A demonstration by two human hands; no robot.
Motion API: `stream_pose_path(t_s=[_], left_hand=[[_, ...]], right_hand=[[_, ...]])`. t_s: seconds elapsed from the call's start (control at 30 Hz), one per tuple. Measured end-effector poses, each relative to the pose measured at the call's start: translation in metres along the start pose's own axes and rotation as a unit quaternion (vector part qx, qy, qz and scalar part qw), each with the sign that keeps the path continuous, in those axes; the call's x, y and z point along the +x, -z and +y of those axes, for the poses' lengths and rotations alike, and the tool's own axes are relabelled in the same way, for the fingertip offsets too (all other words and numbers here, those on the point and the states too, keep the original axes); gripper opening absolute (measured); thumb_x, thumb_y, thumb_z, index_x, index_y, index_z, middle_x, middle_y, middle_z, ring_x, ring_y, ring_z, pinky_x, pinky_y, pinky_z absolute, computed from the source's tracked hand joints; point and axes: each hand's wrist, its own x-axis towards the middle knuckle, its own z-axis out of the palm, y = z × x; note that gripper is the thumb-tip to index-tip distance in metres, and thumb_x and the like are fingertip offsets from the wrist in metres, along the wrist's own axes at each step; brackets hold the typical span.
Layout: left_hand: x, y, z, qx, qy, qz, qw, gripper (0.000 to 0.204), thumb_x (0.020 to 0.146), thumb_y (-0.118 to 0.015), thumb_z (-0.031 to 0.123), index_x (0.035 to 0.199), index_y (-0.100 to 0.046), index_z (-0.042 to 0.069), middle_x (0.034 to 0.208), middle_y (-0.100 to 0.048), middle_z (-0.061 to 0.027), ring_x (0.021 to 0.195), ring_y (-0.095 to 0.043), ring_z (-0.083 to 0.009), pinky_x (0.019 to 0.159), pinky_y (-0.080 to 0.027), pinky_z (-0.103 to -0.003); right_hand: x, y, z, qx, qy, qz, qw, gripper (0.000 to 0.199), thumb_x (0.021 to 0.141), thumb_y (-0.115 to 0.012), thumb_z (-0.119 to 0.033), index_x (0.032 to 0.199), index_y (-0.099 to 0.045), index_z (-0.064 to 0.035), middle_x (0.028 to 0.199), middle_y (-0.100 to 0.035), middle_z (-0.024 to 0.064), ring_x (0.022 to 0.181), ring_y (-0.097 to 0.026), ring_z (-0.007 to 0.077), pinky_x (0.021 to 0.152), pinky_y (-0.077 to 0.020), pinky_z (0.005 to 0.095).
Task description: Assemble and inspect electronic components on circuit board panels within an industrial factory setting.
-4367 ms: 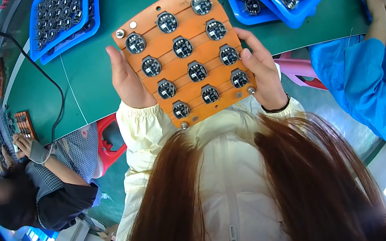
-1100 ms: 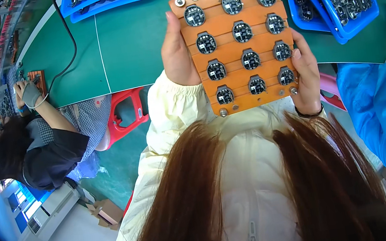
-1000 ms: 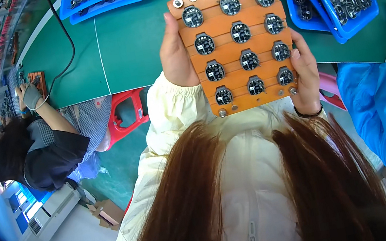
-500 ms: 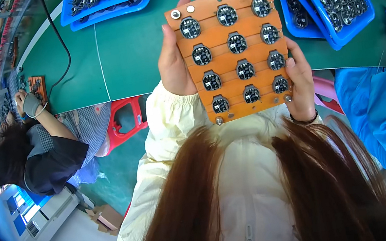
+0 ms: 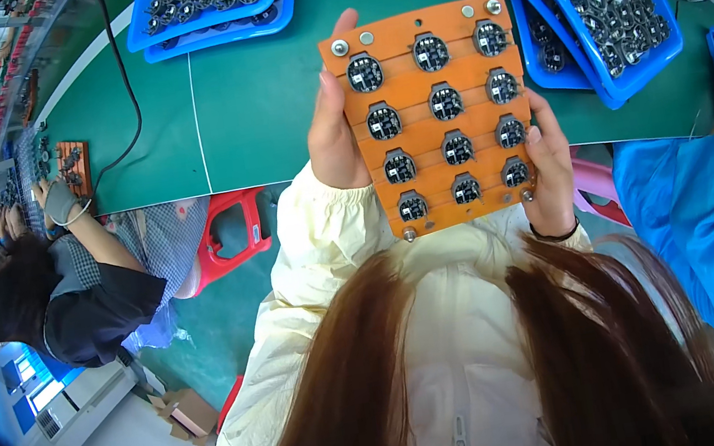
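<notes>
Between my two hands I hold up an orange fixture board (image 5: 415, 89), tilted toward me above the near edge of the green table. Rows of small round circuit boards (image 5: 445, 101) in dark rims sit in its recesses, and metal pins stand at its corners. My left hand (image 5: 333, 134) grips the board's left edge, its thumb along the side and its other fingers mostly hidden behind. On the right edge, my right hand (image 5: 550, 166) is closed round the lower part, fingertips at the rim.
Blue trays (image 5: 289, 13) filled with round parts are stacked at the back left. More blue trays (image 5: 668, 52) overlap at the right. A black cable (image 5: 130, 91) crosses the green table (image 5: 257, 109). Co-workers sit on both sides; a red stool (image 5: 251, 225) stands at left.
The board and both my hands appear slightly lower in the picture, with the board's top edge tipped a little toward me. Both hands keep their grip. The left co-worker's hands have shifted.
</notes>
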Motion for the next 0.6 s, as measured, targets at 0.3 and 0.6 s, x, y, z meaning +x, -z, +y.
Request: stream_pose_path(t_s=[0.3,0.6], left_hand=[[0.002,-0.001,-0.004,-0.056,-0.007,-0.030,0.998,0.064,0.089,-0.036,0.048,0.137,-0.014,0.012,0.133,-0.032,-0.0127,0.122,-0.035,-0.0307,0.097,-0.035,-0.047],[0.011,-0.003,0.003,-0.049,0.046,-0.049,0.997,0.068,0.089,-0.028,0.053,0.137,-0.015,0.007,0.132,-0.034,-0.0124,0.120,-0.037,-0.0290,0.098,-0.033,-0.043]], right_hand=[[-0.001,0.011,0.001,0.049,-0.032,-0.059,0.997,0.050,0.093,-0.038,-0.026,0.130,-0.027,0.0046,0.128,-0.041,0.0126,0.115,-0.043,0.0210,0.095,-0.0343,0.0324],[0.006,0.016,0.005,0.112,-0.026,-0.133,0.984,0.048,0.093,-0.036,-0.029,0.128,-0.030,0.0036,0.125,-0.044,0.0130,0.113,-0.046,0.0224,0.093,-0.0376,0.0355]])
